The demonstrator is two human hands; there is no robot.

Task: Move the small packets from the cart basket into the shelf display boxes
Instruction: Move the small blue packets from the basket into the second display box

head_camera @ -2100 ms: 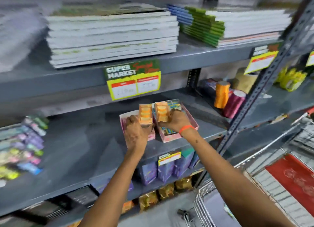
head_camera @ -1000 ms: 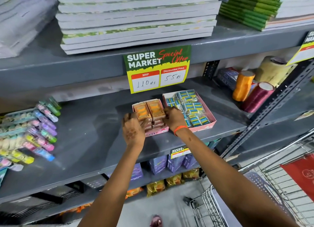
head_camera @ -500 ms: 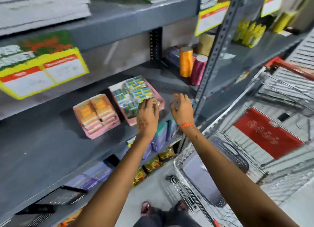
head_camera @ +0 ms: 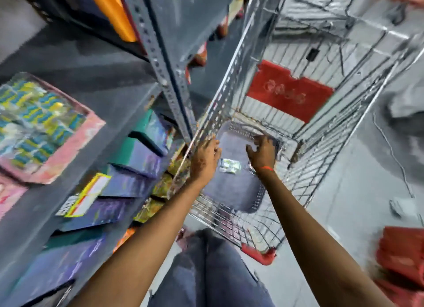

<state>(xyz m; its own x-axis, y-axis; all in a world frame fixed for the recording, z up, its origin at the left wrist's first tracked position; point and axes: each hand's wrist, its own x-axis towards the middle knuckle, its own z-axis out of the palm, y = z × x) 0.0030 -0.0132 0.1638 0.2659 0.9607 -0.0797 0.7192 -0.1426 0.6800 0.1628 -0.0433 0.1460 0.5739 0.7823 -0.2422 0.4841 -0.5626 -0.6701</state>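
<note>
Both hands reach down into the wire cart basket [head_camera: 229, 81], the left hand [head_camera: 205, 161] and right hand [head_camera: 262, 154] each with an empty, spread grip. A small packet [head_camera: 229, 166] lies on the grey basket floor between them, touching neither. The pink display box [head_camera: 57, 155] sits on the shelf at left.

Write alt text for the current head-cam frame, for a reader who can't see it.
Two bare hands, left hand and right hand, both empty, reach down into a silver wire shopping cart on either side of a small pale packet lying on its grey floor. At left, a grey metal shelf holds a pink cardboard display box of blue-and-yellow packets.
</note>
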